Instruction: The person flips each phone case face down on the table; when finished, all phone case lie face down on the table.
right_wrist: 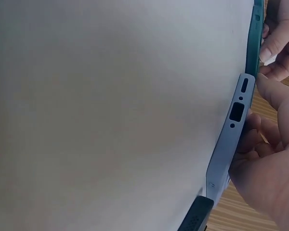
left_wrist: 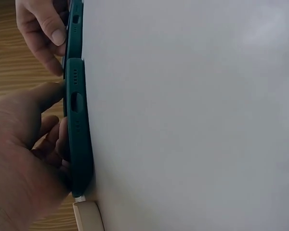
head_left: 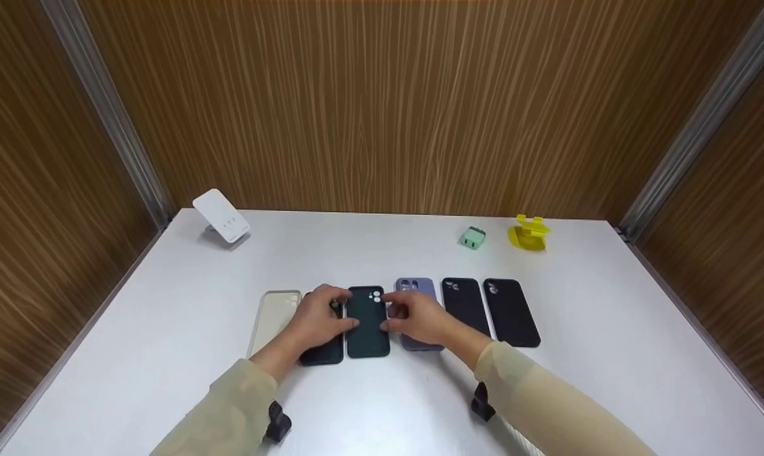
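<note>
A dark green phone case (head_left: 368, 329) lies in the middle of a row of phone cases, its camera cutouts toward the far side. My left hand (head_left: 318, 316) reaches over a darker teal case (head_left: 325, 354), with thumb and forefinger at the green case's left edge. From the other side, my right hand (head_left: 419, 313) spans a lavender phone case (head_left: 423, 345) and holds the green case's right edge with thumb and forefinger. The remaining fingers of both hands are curled under. In the right wrist view the lavender case (right_wrist: 226, 139) shows its port end.
A cream phone case (head_left: 271, 316) is at the row's left end; two black cases (head_left: 467, 307) (head_left: 513, 313) are at its right. Farther back stand a white phone stand (head_left: 222, 215), a mint green charger plug (head_left: 473, 238) and a yellow stand (head_left: 528, 234). Wood-grain panels enclose the white table (head_left: 166, 354).
</note>
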`<action>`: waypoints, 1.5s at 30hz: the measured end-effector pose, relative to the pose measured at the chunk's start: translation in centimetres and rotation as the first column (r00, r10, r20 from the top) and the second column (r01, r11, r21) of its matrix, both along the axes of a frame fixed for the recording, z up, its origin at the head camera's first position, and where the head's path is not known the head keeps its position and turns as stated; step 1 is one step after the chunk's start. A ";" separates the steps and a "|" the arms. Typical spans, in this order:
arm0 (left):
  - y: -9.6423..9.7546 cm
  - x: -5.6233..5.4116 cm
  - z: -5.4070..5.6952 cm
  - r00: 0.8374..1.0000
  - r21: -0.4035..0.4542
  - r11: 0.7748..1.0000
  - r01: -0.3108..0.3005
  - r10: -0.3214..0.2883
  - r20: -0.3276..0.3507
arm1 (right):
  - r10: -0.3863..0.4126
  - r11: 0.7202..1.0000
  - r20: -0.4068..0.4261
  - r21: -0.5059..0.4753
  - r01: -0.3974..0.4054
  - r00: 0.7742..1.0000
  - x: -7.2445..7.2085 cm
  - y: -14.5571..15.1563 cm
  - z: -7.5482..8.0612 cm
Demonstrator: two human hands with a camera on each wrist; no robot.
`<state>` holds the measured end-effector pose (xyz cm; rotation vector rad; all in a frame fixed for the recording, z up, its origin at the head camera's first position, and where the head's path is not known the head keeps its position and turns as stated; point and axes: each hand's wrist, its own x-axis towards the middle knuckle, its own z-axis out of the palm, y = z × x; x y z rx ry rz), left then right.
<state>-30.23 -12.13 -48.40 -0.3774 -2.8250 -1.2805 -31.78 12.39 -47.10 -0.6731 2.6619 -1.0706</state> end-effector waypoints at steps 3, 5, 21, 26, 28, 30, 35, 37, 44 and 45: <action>0.0 0.3 0.0 1.000 -0.028 0.999 0.020 -0.021 -0.022 | 0.013 1.000 -0.009 -0.001 -0.013 1.000 0.1 0.0 0.1; 0.0 0.4 0.1 0.999 -0.041 0.999 0.030 -0.031 -0.019 | 0.016 1.000 -0.009 0.000 -0.016 1.000 0.2 0.0 0.1; 0.1 0.0 1.1 1.000 -0.066 0.997 0.031 -0.031 0.002 | -0.019 1.000 0.017 -0.010 0.020 1.000 0.0 -0.2 1.1; 0.2 0.0 0.9 1.000 -0.070 0.997 0.023 -0.023 0.008 | -0.010 1.000 0.029 -0.018 0.010 1.000 0.0 0.0 0.9; 0.3 0.0 0.8 1.000 -0.068 0.997 0.024 -0.024 0.006 | -0.007 1.000 0.032 -0.020 0.007 0.999 -0.1 0.0 0.8; 0.3 -0.1 0.7 1.000 -0.063 0.998 0.023 -0.023 0.011 | -0.009 1.000 0.036 -0.019 0.010 0.999 -0.2 0.1 0.7; 0.5 -0.1 0.8 0.999 -0.046 0.999 0.016 -0.014 0.036 | -0.006 1.000 0.043 -0.025 0.007 0.999 -0.2 0.2 0.5; 0.5 -0.1 0.9 0.999 -0.044 0.999 0.008 -0.006 0.050 | 0.001 1.000 0.044 -0.031 0.000 0.999 -0.2 0.2 0.4; 0.7 -0.1 1.5 0.996 -0.077 0.997 -0.009 0.016 0.083 | 0.018 0.999 0.036 -0.044 -0.017 0.999 -0.2 0.3 0.0; 0.7 -0.1 1.6 0.997 -0.079 0.997 -0.009 0.015 0.082 | 0.022 0.999 0.035 -0.045 -0.020 0.999 -0.2 0.3 -0.1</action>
